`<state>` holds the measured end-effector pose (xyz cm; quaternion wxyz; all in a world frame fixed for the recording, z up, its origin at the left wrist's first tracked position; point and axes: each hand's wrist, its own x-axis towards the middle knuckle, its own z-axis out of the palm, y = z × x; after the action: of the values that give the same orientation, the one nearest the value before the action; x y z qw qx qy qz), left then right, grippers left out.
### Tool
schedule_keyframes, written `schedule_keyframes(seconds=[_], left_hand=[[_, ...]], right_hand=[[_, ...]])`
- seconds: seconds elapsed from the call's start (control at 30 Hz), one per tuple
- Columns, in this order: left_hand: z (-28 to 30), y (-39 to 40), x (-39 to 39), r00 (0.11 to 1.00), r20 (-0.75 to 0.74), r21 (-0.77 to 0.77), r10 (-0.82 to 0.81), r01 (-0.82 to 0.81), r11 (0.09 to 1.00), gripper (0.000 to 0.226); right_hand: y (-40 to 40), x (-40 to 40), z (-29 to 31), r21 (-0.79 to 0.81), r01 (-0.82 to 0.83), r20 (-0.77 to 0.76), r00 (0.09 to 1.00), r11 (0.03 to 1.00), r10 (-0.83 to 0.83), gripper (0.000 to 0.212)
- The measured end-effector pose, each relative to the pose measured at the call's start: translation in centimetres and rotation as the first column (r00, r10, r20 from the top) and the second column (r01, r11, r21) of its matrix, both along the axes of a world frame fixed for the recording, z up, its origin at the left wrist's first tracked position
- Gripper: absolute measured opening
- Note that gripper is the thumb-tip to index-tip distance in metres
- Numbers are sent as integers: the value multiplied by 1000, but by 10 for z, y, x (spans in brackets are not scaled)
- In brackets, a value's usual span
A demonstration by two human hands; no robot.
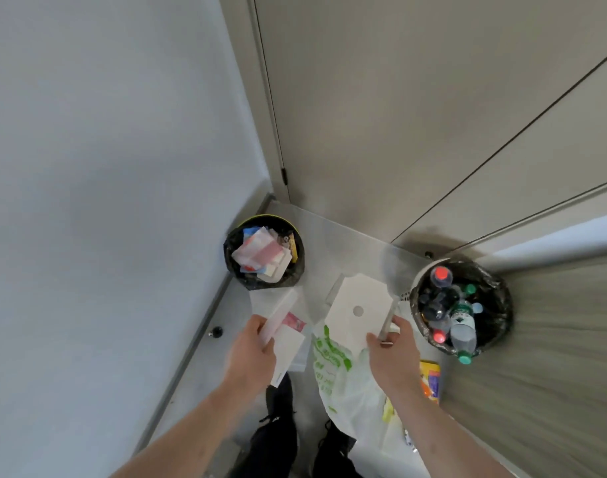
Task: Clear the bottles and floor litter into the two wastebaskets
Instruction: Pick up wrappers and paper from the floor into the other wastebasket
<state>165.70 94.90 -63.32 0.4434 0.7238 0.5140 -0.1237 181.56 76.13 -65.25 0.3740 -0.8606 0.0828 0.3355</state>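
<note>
**Corner of a hallway, seen from above**

A pale grey wall [98,150] filled the left side, meeting a beige door [381,108] at the far corner, with a dark hinge [284,176] on the door's left edge. A wood-grain panel [553,339] ran along the right. The grey floor [333,243] lay between them. A small black door stop [216,331] sat by the left baseboard. Two black shoes [278,439] stood at the near edge

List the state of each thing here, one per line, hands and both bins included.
Left hand: gripping white papers.
Right hand: gripping a white card.
Left bin: lined, full of paper.
Right bin: lined, full of bottles.
Plastic bag: lying on the floor.
</note>
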Motion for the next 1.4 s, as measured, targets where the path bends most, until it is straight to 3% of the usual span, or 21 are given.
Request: schedule_keyframes(seconds=[0.23,0.53,1.0,1.13,1.27,1.4], left_hand=[[-6,95,25,1000,-4,24,-2,2,1000,16],[-40,194,56,980,-87,-3,-177,178,984,14],[-123,257,128,950,-124,26,-286,291,956,23],[-165,272,132,920,-165,-44,-355,353,935,38],[-192,291,127,814,-256,-168,-522,494,853,81],[-202,310,119,767,-301,-162,-566,544,823,78]], right_hand=[[66,21,-1,-43,-6,11,1000,999,6,45],[144,27,-21,-36,140,-21,990,990,-140,43],[201,55,-79,-62,171,-75,982,983,-176,52],[217,50,-106,-95,191,-91,976,977,-200,52],[235,47,-131,-124,227,-96,966,966,-240,52],[256,41,-149,-130,211,-120,967,969,-227,53]])
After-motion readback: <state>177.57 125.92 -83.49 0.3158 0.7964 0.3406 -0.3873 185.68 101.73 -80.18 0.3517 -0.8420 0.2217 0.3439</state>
